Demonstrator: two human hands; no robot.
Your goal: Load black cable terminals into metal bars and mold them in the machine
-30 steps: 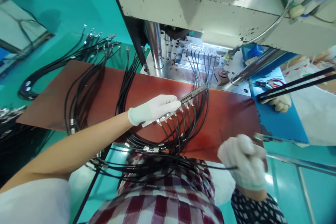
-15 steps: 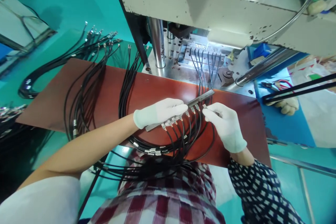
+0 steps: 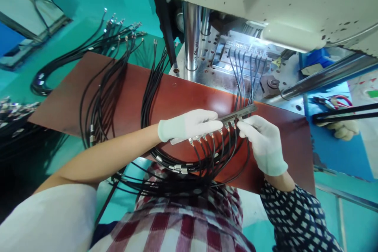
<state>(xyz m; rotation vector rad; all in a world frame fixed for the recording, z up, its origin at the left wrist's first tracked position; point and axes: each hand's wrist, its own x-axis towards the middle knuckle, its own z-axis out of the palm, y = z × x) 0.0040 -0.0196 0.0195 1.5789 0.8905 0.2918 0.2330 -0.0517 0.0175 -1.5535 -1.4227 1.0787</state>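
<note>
My gloved left hand (image 3: 196,124) grips a narrow metal bar (image 3: 243,112), fingers laid along its length. Several black cables (image 3: 215,147) hang from the bar's near edge by metal connectors (image 3: 204,137) with orange-copper necks. At the bar's right end, my gloved right hand (image 3: 261,134) pinches another cable connector (image 3: 240,119) between thumb and fingertips, against or very close to the bar. The cables curve down into a bundle with silver labels (image 3: 178,169) over the board's near edge and my lap.
A red-brown board (image 3: 124,86) carries more cable bundles (image 3: 155,82) on the left. Behind it stands a press with steel posts (image 3: 191,43) and a lit metal fixture (image 3: 233,65) holding several cables. Red-handled pliers (image 3: 339,101) and a glove (image 3: 344,129) lie at right.
The camera view has shifted, so the press now appears larger and further right. The right hand's connector is now closer to the bar, beside the row of others.
</note>
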